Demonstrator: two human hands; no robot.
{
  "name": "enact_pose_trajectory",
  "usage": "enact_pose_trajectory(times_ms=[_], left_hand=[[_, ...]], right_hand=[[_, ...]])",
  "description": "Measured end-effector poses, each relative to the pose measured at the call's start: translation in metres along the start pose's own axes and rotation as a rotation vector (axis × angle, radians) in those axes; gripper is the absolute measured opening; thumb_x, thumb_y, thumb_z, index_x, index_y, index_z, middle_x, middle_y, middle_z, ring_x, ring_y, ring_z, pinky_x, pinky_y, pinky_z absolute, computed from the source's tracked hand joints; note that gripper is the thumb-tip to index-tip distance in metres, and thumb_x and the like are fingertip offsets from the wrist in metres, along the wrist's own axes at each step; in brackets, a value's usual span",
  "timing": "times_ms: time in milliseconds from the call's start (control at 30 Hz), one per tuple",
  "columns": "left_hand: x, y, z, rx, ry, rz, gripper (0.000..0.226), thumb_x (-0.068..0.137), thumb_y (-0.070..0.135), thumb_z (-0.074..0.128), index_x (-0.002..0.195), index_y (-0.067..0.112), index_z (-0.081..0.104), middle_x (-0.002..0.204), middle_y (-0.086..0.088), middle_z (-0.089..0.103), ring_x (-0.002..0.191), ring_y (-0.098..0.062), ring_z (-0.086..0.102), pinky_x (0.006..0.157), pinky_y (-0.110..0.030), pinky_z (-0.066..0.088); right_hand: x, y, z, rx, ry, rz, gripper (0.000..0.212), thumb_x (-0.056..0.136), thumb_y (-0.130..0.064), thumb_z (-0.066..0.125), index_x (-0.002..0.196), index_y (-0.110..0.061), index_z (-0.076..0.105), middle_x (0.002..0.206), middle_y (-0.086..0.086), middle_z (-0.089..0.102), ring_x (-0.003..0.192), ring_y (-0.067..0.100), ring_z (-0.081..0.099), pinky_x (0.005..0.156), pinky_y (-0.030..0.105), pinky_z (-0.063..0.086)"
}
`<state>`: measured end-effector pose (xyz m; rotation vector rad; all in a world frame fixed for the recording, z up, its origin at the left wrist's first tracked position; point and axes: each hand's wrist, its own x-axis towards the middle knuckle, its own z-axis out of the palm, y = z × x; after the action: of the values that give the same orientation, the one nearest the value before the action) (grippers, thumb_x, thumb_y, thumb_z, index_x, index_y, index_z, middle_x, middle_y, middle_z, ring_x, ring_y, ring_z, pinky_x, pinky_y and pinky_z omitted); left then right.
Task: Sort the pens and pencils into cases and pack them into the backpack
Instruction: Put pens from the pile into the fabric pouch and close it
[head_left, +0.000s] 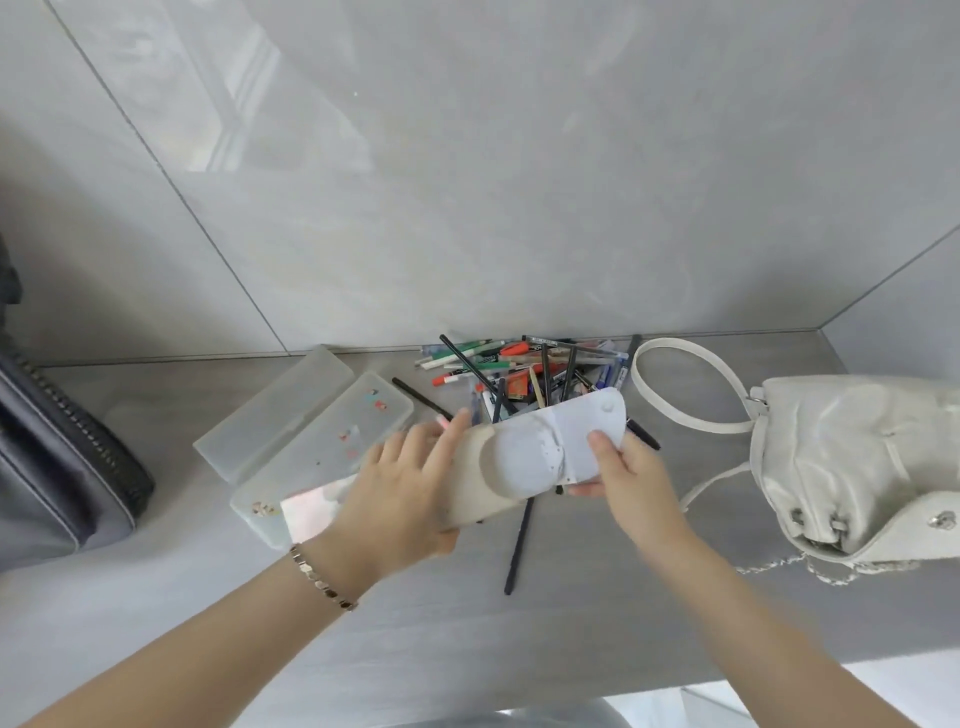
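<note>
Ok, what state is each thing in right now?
pouch: flap open, held by both hands.
left hand: grips the pouch's left end.
right hand: pinches the pouch's right end.
plastic case: open, lying flat.
pens: loose heap by the wall, unsorted.
black pencil: loose on the table.
backpack: on its side, flap open.
dark bag: zip state unclear.

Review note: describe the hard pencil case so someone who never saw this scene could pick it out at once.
On the grey table, look left of the heap of pens and pencils: the frosted plastic case lies there open in two long halves. Unlike the soft beige pouch held up beside it, it is stiff, translucent and dotted with small stickers.
</note>
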<state>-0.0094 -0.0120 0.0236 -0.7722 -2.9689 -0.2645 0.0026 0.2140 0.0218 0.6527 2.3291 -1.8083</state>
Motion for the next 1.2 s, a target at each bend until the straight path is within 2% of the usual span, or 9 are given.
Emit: enact_pose_trajectory(times_ms=[200,300,367,433,533,700,767,867,1200], left_hand=[[-0.005,-0.015,0.012,-0.005,-0.38,-0.178,0.111,0.054,0.047,0.069,0.147,0.026,0.011,0.135,0.006,0.042,0.118,-0.023,0.046,0.095,-0.032,0.039],[0.004,-0.007,0.009,-0.334,-0.549,-0.319,0.096,0.061,0.069,0.061,0.139,0.039,0.014,0.126,0.015,0.041,0.113,-0.016,0.05,0.091,-0.03,0.041],[0.013,0.004,0.007,-0.549,-0.448,-0.408,0.046,0.079,0.066,0.047,0.119,0.045,0.04,0.105,0.018,0.055,0.098,-0.013,0.057,0.078,-0.024,0.042],[0.02,0.009,0.005,-0.643,-0.296,-0.498,0.018,0.091,0.052,0.038,0.093,0.041,0.052,0.084,0.015,0.061,0.086,-0.014,0.058,0.067,-0.022,0.04],[0.029,0.004,0.005,-0.534,-0.236,-0.614,0.033,0.096,0.042,0.032,0.083,0.021,0.054,0.073,0.004,0.057,0.076,-0.02,0.055,0.061,-0.03,0.036],[0.037,-0.015,0.009,-0.516,-0.211,-0.786,0.04,0.097,0.039,0.031,0.077,0.009,0.048,0.067,-0.003,0.051,0.062,-0.02,0.048,0.056,-0.028,0.033],[0.039,-0.016,0.01,-0.531,-0.21,-0.795,0.039,0.097,0.038,0.032,0.076,0.009,0.05,0.066,-0.003,0.051,0.06,-0.017,0.048,0.055,-0.027,0.033],[0.038,-0.012,0.012,-0.55,-0.183,-0.81,0.037,0.096,0.038,0.034,0.067,0.016,0.043,0.059,0.002,0.046,0.055,-0.015,0.045,0.052,-0.028,0.031],[0.034,0.005,0.022,-0.643,-0.22,-0.852,0.035,0.096,0.034,0.036,0.077,0.007,0.049,0.064,0.0,0.047,0.057,-0.017,0.044,0.054,-0.03,0.032]], right_hand=[[0.03,0.001,-0.041,-0.029,0.229,-0.044,0.023,0.096,-0.016,0.043,0.076,-0.012,0.053,0.07,0.004,0.055,0.055,0.016,0.056,0.043,0.018,0.051],[0.04,-0.003,-0.039,-0.141,0.252,-0.111,0.032,0.096,-0.021,0.043,0.067,-0.006,0.043,0.068,0.014,0.049,0.061,0.029,0.052,0.052,0.033,0.053],[0.048,-0.013,-0.037,-0.127,0.18,-0.163,0.033,0.095,-0.025,0.045,0.076,0.003,0.046,0.076,0.03,0.053,0.071,0.042,0.054,0.067,0.051,0.053],[0.057,-0.022,-0.035,-0.014,0.105,-0.173,0.025,0.093,-0.026,0.049,0.081,-0.005,0.056,0.077,0.027,0.061,0.07,0.038,0.061,0.057,0.044,0.056],[0.073,-0.024,-0.038,0.044,0.127,-0.139,0.01,0.092,-0.018,0.052,0.084,-0.016,0.059,0.063,0.005,0.063,0.048,0.011,0.06,0.043,0.019,0.047],[0.085,0.006,-0.012,-0.732,-0.115,0.003,0.035,0.091,-0.02,0.049,0.058,-0.006,0.052,0.058,0.011,0.057,0.065,0.033,0.059,0.058,0.031,0.044],[0.084,0.011,0.006,-0.87,-0.123,0.012,0.029,0.092,-0.026,0.048,0.074,-0.008,0.06,0.074,0.01,0.066,0.078,0.03,0.063,0.062,0.029,0.043],[0.088,0.014,0.018,-0.866,-0.072,0.051,0.031,0.093,-0.032,0.048,0.088,-0.005,0.063,0.085,0.012,0.07,0.084,0.029,0.066,0.06,0.025,0.041],[0.084,0.016,0.007,-0.636,-0.237,0.217,0.035,0.09,-0.027,0.044,0.06,-0.011,0.054,0.032,-0.002,0.047,0.034,0.009,0.043,0.037,0.019,0.03]])
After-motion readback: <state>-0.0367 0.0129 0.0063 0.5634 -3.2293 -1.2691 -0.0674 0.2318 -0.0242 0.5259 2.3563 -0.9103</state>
